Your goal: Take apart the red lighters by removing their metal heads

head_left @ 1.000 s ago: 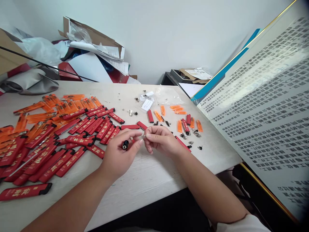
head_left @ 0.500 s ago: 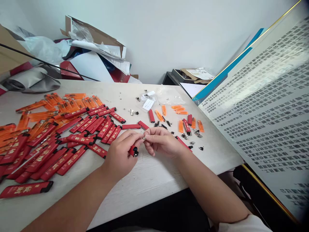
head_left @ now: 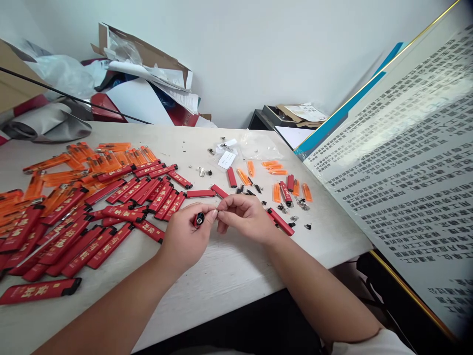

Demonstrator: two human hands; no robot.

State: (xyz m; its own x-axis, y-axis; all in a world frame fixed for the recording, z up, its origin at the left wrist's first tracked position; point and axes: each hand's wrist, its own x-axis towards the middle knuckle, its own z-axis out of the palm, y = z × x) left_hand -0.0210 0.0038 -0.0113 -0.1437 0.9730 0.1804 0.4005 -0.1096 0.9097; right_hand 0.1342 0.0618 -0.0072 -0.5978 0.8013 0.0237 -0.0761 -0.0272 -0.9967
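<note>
Lighter (head_left: 200, 218) swung end-on toward viewer.

You look to be in a plain office or back room, with the table (head_left: 240, 276) in front of you used as a workbench. The office side shows in the bare white wall (head_left: 258, 64), the printed sheets (head_left: 190, 101) and open cardboard box (head_left: 148, 54) heaped far left, and the large gold-edged board of printed Chinese text (head_left: 399, 162) on your right. The bench side shows in your rows of red lighters (head_left: 123, 212), the orange lighters (head_left: 107, 161) and the loose metal parts (head_left: 202, 172) scattered across the top.
</note>
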